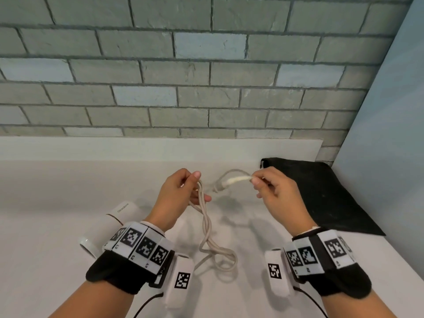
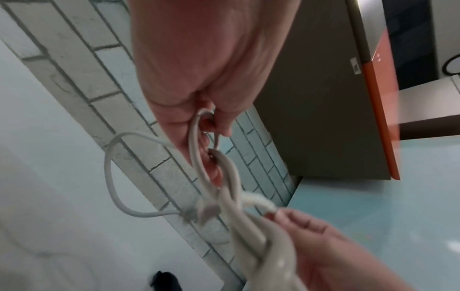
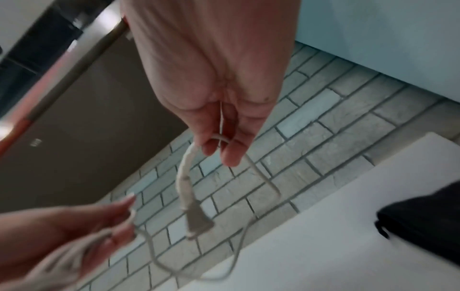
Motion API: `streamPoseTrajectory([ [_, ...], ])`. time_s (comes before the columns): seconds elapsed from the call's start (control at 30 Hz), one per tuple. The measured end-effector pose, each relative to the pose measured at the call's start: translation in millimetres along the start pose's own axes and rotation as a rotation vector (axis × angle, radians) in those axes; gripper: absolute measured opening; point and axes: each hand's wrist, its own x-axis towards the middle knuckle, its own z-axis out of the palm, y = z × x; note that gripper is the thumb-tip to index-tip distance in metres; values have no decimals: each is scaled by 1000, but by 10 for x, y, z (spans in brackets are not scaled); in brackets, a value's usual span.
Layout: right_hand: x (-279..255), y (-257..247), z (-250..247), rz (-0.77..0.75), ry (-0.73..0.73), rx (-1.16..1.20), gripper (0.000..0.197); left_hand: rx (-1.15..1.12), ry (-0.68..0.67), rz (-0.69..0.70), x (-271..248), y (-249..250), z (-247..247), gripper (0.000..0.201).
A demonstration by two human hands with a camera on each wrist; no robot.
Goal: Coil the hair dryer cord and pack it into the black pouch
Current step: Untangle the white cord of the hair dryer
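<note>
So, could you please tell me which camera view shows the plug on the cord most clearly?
The right wrist view: the plug hangs unobstructed below the right hand. The head view shows it small and partly merged with the strap; the left wrist view shows it blurred behind cord loops.

Matt cloth pouch [image 1: 325,193] — smooth cord [image 1: 207,228] — rough brick wall [image 1: 183,72].

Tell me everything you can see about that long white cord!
The cord is pale beige-white and looks like smooth, bendy plastic. The left hand grips several gathered loops, which hang down twisted, with the lower loops lying on the white table. The right hand pinches a fuzzy white strap fixed near the plug, so the plug hangs free between the hands. One loose loop arcs between both hands. The coil is not yet tied.
</note>
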Motion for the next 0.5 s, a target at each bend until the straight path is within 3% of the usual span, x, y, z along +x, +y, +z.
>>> streamPoseTrajectory([
  [0.17, -63, 95, 184, 101, -215, -215, 27, -6, 2, 12, 11, 98, 42, 27],
  [0.23, -73, -44, 271, 19, -206, -277, 28, -6, 12, 2, 6, 112, 86, 28],
  [0.33, -67, -336, 370, -47, -248, -185, 37, 114, 41, 42, -12, 102, 138, 30],
  [0.4, -69, -462, 435, 1, -332, -222, 30, 176, 36, 67, -25, 91, 158, 29],
  [0.5, -58, -488, 491, 24, -347, -336, 18, 161, -10, 28, -53, 86, 168, 26],
])
